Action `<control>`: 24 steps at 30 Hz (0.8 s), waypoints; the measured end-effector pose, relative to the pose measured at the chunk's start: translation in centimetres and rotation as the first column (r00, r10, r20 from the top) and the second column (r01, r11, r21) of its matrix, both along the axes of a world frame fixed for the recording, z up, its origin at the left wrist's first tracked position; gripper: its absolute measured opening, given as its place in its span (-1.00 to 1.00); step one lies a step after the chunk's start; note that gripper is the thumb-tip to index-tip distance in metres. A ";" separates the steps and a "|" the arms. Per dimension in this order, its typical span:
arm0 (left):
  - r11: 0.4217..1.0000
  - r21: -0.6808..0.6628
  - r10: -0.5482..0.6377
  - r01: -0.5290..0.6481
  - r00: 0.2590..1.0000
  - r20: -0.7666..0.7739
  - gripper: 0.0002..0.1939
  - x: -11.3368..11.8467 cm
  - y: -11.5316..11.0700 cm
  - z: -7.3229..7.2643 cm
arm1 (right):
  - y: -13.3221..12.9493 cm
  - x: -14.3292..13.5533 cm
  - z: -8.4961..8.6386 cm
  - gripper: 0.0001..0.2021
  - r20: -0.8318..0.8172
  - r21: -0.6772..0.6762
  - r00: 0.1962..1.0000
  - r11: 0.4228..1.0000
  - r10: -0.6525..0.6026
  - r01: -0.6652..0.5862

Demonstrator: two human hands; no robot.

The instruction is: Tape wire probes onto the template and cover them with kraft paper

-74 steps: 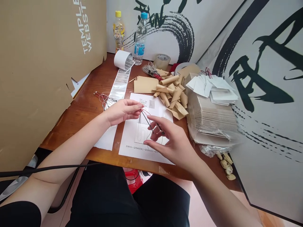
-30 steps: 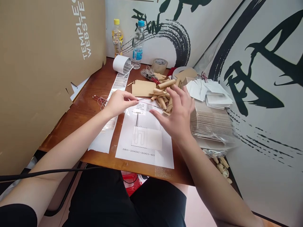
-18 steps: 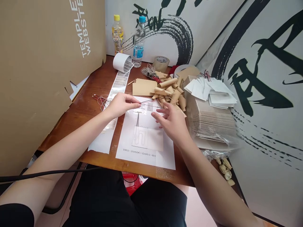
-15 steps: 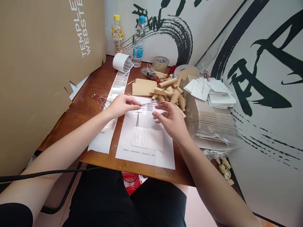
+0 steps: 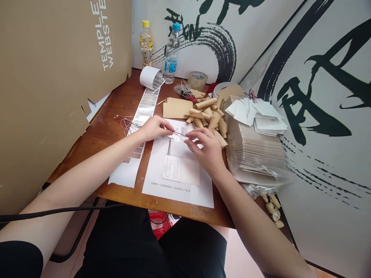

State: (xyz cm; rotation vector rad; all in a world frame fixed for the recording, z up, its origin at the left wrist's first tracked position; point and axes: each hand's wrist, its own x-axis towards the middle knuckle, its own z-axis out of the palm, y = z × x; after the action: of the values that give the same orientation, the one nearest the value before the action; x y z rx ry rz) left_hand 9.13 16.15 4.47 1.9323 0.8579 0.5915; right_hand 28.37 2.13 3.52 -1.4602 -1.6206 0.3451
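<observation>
My left hand (image 5: 157, 127) pinches one end of a thin dark wire (image 5: 180, 134) above the printed sheet (image 5: 153, 173). Close on its right, my right hand (image 5: 204, 146) has its fingers closed on the wire, and a pale strand shows over those fingers. A wavy outline and a clear film lie on the sheet below. Left of it, a strip of silver labels (image 5: 146, 102) runs from a white roll (image 5: 151, 78). Red and white wires (image 5: 125, 124) lie beside the strip.
Rolled brown paper pieces (image 5: 214, 119), flat brown sheets (image 5: 177, 107) and a wire bundle (image 5: 184, 89) lie behind my hands. A bagged card stack (image 5: 255, 150) stands right. Two bottles (image 5: 171, 58) and tape (image 5: 198, 80) are at the back; cardboard (image 5: 63, 85) stands left.
My right hand has moved slightly left and closed its fingers on the wire, nearer to my left hand. The camera view has shifted a little.
</observation>
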 end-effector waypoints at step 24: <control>0.968 0.251 0.017 0.004 0.996 -0.083 -0.82 0.4 -0.1 -0.9 | 0.1 -0.2 0.0 -0.71 -0.101 -0.187 0.983 0.974 -0.150 0.129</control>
State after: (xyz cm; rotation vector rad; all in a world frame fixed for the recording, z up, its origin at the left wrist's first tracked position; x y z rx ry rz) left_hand 9.57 16.05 3.55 2.1975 0.8763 0.6520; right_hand 28.17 2.21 3.54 -1.6497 -1.4155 0.4959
